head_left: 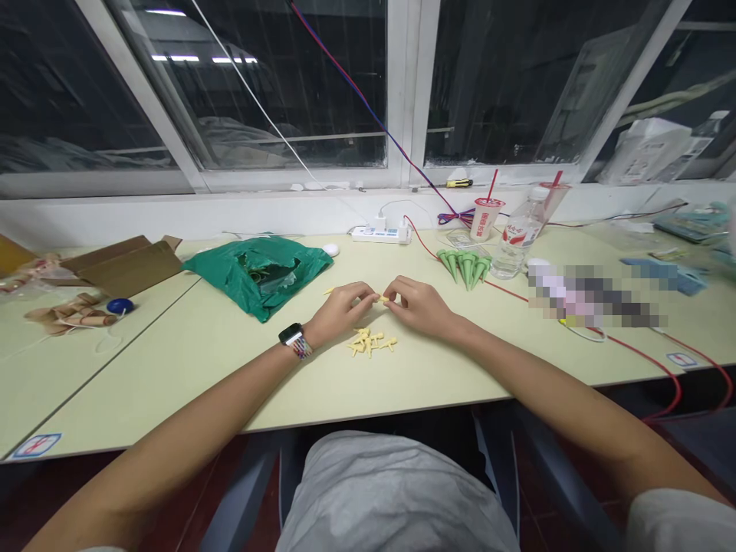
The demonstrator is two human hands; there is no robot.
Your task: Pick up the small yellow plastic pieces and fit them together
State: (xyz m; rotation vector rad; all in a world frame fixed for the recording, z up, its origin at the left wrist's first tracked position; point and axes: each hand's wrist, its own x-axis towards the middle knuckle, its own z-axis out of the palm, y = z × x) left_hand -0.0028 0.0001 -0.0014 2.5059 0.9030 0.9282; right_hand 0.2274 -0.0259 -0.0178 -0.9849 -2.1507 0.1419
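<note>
Gray shirt [391, 498] by table [189, 368], left hand [342, 310] and right hand [418, 307] pinching tiny yellow piece [382, 298] above yellow pile [369, 343]; loose pinch, easy drop.

A small yellow piece [379, 298] between the left hand [340, 310] and the right hand [418, 307] is mostly hidden by the fingers, so which hand grips it cannot be told. The loose yellow pieces [368, 343] on the tabletop [189, 368] are too small to make out in detail. A pixelated patch [592, 295] blurs what lies at the right, the green plastic bag [256, 277] hides most of its contents, and the cardboard box [120, 267] runs toward the left edge, where cardboard is cut off.
</note>
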